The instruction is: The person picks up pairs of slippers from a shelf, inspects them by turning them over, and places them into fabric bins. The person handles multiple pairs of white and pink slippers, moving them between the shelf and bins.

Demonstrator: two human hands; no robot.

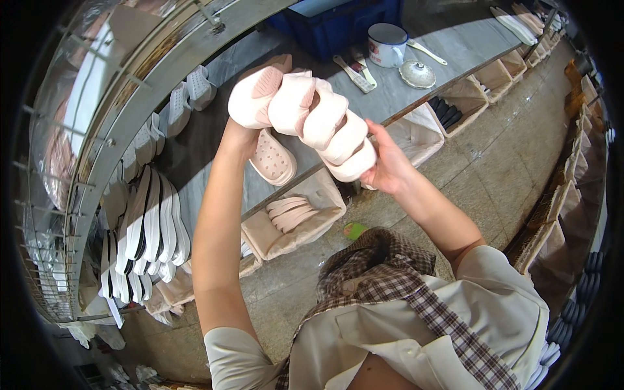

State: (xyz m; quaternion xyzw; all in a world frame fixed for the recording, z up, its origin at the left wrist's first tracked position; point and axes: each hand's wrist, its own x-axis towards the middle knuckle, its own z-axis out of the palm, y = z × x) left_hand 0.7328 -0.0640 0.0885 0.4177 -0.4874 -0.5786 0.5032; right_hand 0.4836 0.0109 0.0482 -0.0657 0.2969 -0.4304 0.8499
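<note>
Between my two hands is a row of several pale pink clogs [318, 117], pushed one into another and curving down to the right. My left hand [243, 133] grips the far left end; its fingers are mostly hidden behind the shoes. Wrapped round the lower right end is my right hand [392, 162], thumb up along the side. Just below my left wrist, another pink clog [272, 158] with a perforated top shows at the table's edge; I cannot tell whether it touches my hand.
The grey table [448, 49] carries a blue crate [331, 29], an enamel mug [387, 45], a lid [416, 74] and brushes [354, 75]. Pale clogs [188, 97] and white soles [149, 224] line the left. Lined bins [296, 242] hang along the table's front, one holding pink straps.
</note>
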